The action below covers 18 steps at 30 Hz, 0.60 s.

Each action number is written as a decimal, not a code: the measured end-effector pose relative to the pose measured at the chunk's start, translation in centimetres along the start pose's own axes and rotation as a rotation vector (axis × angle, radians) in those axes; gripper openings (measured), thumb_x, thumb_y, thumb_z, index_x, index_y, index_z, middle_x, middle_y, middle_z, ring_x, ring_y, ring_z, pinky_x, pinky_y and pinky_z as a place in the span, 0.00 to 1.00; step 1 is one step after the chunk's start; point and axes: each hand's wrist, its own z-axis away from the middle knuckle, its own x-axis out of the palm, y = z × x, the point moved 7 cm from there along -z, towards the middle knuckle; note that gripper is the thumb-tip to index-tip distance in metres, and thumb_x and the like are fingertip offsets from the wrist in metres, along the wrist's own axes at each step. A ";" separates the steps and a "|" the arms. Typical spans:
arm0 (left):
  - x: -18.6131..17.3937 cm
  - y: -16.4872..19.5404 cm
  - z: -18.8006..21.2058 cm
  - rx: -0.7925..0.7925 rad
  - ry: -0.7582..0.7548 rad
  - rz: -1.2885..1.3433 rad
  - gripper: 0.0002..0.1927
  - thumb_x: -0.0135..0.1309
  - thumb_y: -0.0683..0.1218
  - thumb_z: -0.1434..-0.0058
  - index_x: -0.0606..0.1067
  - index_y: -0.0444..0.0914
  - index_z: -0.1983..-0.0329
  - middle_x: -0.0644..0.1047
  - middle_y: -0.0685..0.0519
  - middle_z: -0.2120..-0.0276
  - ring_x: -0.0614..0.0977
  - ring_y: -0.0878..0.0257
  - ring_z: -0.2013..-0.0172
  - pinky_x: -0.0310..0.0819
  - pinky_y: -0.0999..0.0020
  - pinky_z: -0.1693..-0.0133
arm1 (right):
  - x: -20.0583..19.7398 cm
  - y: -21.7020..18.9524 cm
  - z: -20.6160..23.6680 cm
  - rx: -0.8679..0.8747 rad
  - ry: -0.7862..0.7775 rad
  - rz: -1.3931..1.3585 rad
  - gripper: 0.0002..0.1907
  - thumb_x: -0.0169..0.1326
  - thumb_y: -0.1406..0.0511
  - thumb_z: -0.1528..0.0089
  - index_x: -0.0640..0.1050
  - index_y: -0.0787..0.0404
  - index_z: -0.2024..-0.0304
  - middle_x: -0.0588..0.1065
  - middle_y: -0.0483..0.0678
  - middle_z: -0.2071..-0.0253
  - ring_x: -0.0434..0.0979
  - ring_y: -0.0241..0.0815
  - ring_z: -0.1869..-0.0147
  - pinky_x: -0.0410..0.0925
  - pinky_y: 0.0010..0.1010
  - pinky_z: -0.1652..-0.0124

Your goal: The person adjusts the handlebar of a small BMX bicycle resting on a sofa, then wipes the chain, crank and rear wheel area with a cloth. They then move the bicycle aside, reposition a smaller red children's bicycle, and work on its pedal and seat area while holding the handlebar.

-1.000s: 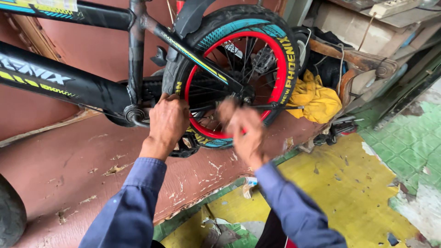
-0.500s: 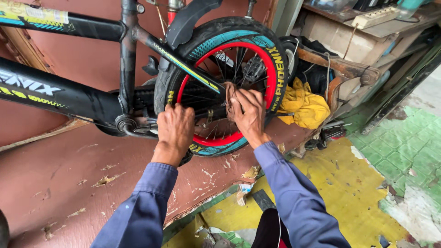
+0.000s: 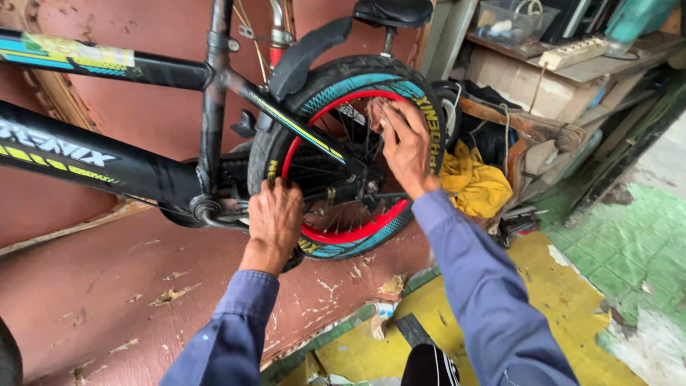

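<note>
Right, fingers first: the right hand (image 3: 404, 146) has its fingers (image 3: 386, 120) curled in among the spokes (image 3: 336, 161) at about two o'clock on the rear wheel (image 3: 348, 157), just inside the red rim (image 3: 350, 232) — whether they actually pinch a spoke, cannot tell, the back of the hand covers them. Over at eight o'clock of the wheel, the left hand (image 3: 276, 218) is closed down with knuckles up, fingertips tucked out of sight near the crank and chain area (image 3: 214, 209); what it grips is hidden too. Both wrists come out of blue sleeves (image 3: 486, 286) rising from the bottom edge. Moving outward, the black tyre (image 3: 429, 121) with teal and yellow markings rings both hands, a black mudguard (image 3: 307, 50) arching over it at twelve o'clock and a saddle (image 3: 393, 11) just above that. The black frame (image 3: 86, 161) runs off to nine o'clock. Behind the wheel at three o'clock lies a yellow cloth (image 3: 475, 182), and beyond it a cluttered wooden shelf (image 3: 543, 71) with a white power strip (image 3: 575, 51). The bicycle stands on a worn reddish floor (image 3: 107, 293), with yellow painted ground (image 3: 557, 300) at five o'clock
</note>
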 end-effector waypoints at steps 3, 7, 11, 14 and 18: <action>-0.4 0.1 -0.1 0.000 0.024 0.002 0.07 0.56 0.42 0.46 0.79 0.38 0.65 0.79 0.47 0.62 0.81 0.51 0.58 0.79 0.59 0.65 | 1.2 -0.9 -2.3 -0.192 -0.086 0.047 0.15 0.59 0.76 0.40 0.80 0.68 0.50 0.75 0.55 0.49 0.77 0.56 0.47 0.73 0.43 0.49; -0.2 0.1 -0.3 -0.007 0.008 0.010 0.05 0.56 0.42 0.45 0.79 0.39 0.66 0.79 0.46 0.62 0.81 0.51 0.58 0.79 0.59 0.65 | 2.4 -0.7 -3.4 -0.252 -0.118 0.073 0.10 0.58 0.77 0.39 0.78 0.67 0.55 0.74 0.54 0.54 0.77 0.56 0.49 0.73 0.43 0.52; 0.1 0.0 -0.2 -0.002 0.001 0.003 0.04 0.55 0.42 0.44 0.79 0.39 0.67 0.79 0.46 0.62 0.81 0.51 0.58 0.78 0.59 0.65 | 2.4 1.5 -2.8 -0.187 -0.134 0.072 0.06 0.56 0.77 0.38 0.76 0.66 0.60 0.71 0.55 0.57 0.77 0.58 0.53 0.72 0.45 0.56; 0.1 0.0 0.0 -0.004 0.019 0.005 0.05 0.55 0.42 0.45 0.79 0.39 0.66 0.79 0.46 0.62 0.81 0.51 0.58 0.78 0.59 0.66 | 1.4 4.0 -1.6 -0.114 -0.157 0.089 0.05 0.55 0.77 0.37 0.76 0.65 0.59 0.71 0.56 0.57 0.76 0.60 0.54 0.71 0.48 0.56; 0.0 0.0 0.1 -0.004 0.047 0.008 0.05 0.56 0.43 0.44 0.79 0.39 0.66 0.79 0.47 0.62 0.81 0.51 0.58 0.78 0.58 0.65 | 0.0 6.2 0.1 -0.105 -0.178 0.149 0.05 0.53 0.75 0.38 0.74 0.67 0.59 0.70 0.58 0.56 0.75 0.65 0.53 0.71 0.51 0.56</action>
